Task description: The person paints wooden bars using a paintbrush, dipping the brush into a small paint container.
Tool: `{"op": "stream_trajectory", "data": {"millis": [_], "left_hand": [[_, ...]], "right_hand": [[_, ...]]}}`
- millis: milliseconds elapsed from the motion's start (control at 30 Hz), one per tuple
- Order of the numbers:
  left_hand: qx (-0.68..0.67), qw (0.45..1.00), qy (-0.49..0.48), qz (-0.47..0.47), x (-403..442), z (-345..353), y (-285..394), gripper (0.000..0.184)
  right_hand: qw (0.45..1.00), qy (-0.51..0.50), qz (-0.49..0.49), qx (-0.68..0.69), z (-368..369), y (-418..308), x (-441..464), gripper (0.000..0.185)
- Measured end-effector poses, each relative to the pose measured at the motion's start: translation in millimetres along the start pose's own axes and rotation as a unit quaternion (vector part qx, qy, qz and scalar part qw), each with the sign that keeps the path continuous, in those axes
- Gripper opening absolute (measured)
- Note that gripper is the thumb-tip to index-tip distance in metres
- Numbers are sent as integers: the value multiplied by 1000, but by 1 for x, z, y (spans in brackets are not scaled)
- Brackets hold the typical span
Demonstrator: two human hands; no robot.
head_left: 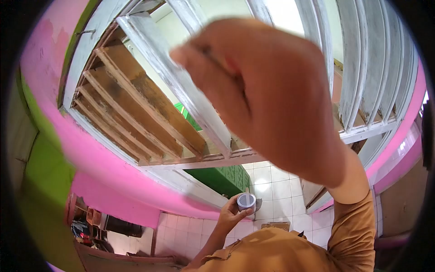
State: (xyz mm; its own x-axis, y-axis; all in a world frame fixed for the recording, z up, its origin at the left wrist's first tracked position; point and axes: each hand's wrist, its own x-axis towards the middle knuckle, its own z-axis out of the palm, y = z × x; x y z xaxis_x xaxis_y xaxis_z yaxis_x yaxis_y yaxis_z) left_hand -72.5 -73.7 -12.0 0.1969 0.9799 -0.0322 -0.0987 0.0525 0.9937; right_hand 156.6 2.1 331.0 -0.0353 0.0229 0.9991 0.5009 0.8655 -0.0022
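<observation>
My right hand [276, 95] is raised close to the camera, large and slightly blurred. Its fingers are curled closed, and whatever they may hold is hidden. Behind it stands a slatted wooden frame, with white-painted slats [181, 86] and brown, unpainted-looking slats [131, 104]. Low down near my body, my left hand [230, 210] grips a small round can [246, 207] with pale grey contents. A flat, light-coloured stick [247, 196] lies across or stands in the can; I cannot tell which.
A pink wall [113, 158] runs beneath the slatted frame. Beyond the opening are a green crate-like box [224, 178] and white floor tiles [276, 195]. Shelves with assorted items [94, 217] sit at lower left. A metal hook [86, 31] projects at upper left.
</observation>
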Motion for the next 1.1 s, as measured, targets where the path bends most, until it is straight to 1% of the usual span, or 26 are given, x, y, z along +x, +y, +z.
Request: {"op": "stream_trajectory", "data": {"millis": [67, 133, 200, 300, 333, 400, 433, 500, 533, 633, 667, 700, 800, 833, 867, 900, 933, 967, 1000, 1100], "left_hand": [[-5, 1000, 6, 4, -2, 2, -2, 64], [-12, 1000, 10, 8, -4, 4, -1, 65], [-9, 1000, 20, -10, -5, 7, 4, 65], [-38, 999, 16, -15, -2, 3, -6, 66], [-28, 999, 22, -31, -4, 4, -3, 67], [-32, 999, 15, -8, -3, 1, -9, 66], [-25, 1000, 6, 11, -2, 0, -11, 66], [-30, 999, -3, 16, 0, -1, -9, 65], [-29, 999, -6, 13, 1, -2, -8, 65], [-47, 998, -31, 22, 7, -5, -8, 67], [-54, 998, -30, 28, 8, -5, -8, 67], [-61, 997, -28, 35, 10, -6, -7, 68], [-57, 997, -45, 27, 16, -13, -17, 69], [-47, 997, -51, 22, 19, -16, -21, 70], [-41, 997, -56, 34, 20, -18, -20, 69], [-49, 996, -65, 38, 22, -20, -20, 69], [-49, 995, -74, 42, 24, -22, -21, 65], [-48, 994, -83, 45, 24, -24, -20, 61], [-40, 994, -87, 51, 24, -24, -14, 61], [-20, 992, -110, 61, 27, -30, -13, 62]], "right_hand": [[1000, 11, -18, -21, -1, 0, 6, 9], [1000, 16, -1, -21, -2, -3, 4, 8], [1000, -6, -12, 18, -3, -5, -14, 7], [998, -44, -17, 45, -14, -17, -44, 12], [995, -94, 9, 45, -21, -21, -52, 14], [987, -154, 31, 41, -25, -26, -53, 15], [988, -143, 43, 24, -26, -28, -49, 14], [990, -134, 50, 0, -24, -31, -38, 13], [996, -82, 4, -31, -20, -30, -29, 13], [997, -40, -24, -67, -15, -33, -11, 12], [998, -37, -13, -51, -14, -37, -9, 12], [997, -40, -30, -55, -14, -39, -10, 12], [985, -141, -79, -56, -16, -43, -28, 17], [977, -187, -71, -76, -20, -49, -37, 29], [974, -194, -77, -86, -24, -55, -39, 29], [969, -212, -71, -102, -28, -60, -42, 33], [964, -229, -64, -117, -29, -64, -41, 36], [962, -234, -67, -125, -28, -66, -36, 36], [966, -185, -101, -151, -26, -67, -28, 36], [955, -156, -139, -211, -21, -81, -6, 20]]}}
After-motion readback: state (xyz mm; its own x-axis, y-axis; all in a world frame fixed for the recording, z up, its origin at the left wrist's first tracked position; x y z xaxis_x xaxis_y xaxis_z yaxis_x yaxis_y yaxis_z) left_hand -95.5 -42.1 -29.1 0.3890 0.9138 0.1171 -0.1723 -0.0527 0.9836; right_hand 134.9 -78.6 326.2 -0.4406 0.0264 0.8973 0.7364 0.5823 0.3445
